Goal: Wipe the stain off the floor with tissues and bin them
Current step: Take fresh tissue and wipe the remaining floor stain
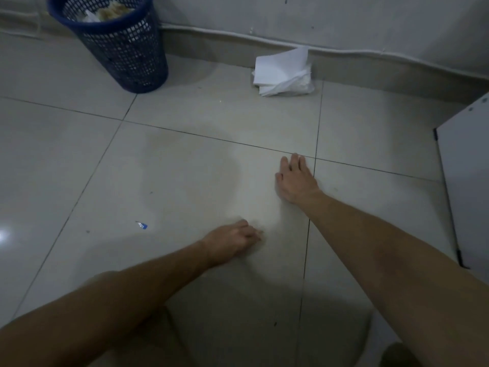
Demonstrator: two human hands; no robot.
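Tissues, a white crumpled paper stack [283,72], are lying untouched at 12 o'clock; both the left hand [232,241], loosely curled, and the flat right hand [296,178] are holding nothing. Crumpled paper is already sitting in the blue mesh plastic bin [116,46] at 11 o'clock, and a faint stain [185,160] is seemingly remaining.

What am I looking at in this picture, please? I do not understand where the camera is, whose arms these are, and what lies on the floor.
The camera is worn on a person's head and looks down, so both arms are that person's own. The right hand lies flat on the tiled floor, fingers straight. The left hand rests nearer, fingers loosely curled; neither hand holds anything. By the wall lies a pile of white tissues. At the top left stands a blue mesh bin with crumpled paper inside. A small blue scrap lies left of the hands. A faint wet-looking patch shows on the tiles.
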